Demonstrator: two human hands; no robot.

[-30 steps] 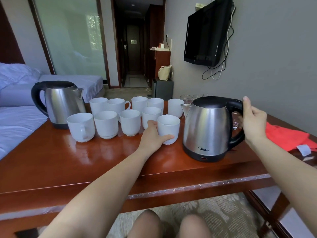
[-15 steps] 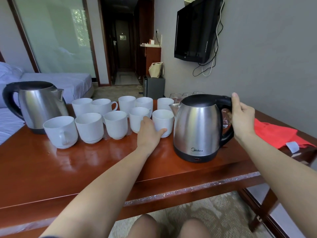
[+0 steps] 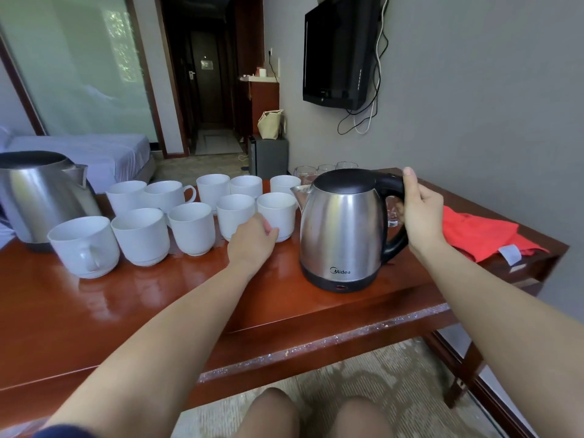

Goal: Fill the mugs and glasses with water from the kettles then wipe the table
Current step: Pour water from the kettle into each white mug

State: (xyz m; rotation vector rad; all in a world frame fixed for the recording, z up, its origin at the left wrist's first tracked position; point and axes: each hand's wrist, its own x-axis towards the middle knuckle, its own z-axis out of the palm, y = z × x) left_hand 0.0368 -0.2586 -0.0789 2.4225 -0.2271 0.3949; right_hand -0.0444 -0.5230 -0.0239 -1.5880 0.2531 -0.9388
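Several white mugs stand in two rows on the red-brown wooden table (image 3: pixel 132 314). My left hand (image 3: pixel 251 241) grips the front-right mug (image 3: pixel 278 213) from its near side. A steel kettle (image 3: pixel 343 229) with a black lid and handle stands just right of that mug, its spout towards the mugs. My right hand (image 3: pixel 420 210) grips the kettle's black handle, thumb on top. A second steel kettle (image 3: pixel 41 194) stands at the far left. Several clear glasses (image 3: pixel 325 169) show behind the right kettle. A red cloth (image 3: pixel 480 232) lies at the table's right end.
The wall with a mounted TV (image 3: pixel 339 52) runs along the right, close to the table's far right corner. A bed (image 3: pixel 94 153) lies beyond the table on the left. My knees (image 3: pixel 316 415) are under the table's front edge.
The view has swung to the right, so the left kettle now sits partly out of frame. Both hands keep their holds on the mug and the kettle handle.
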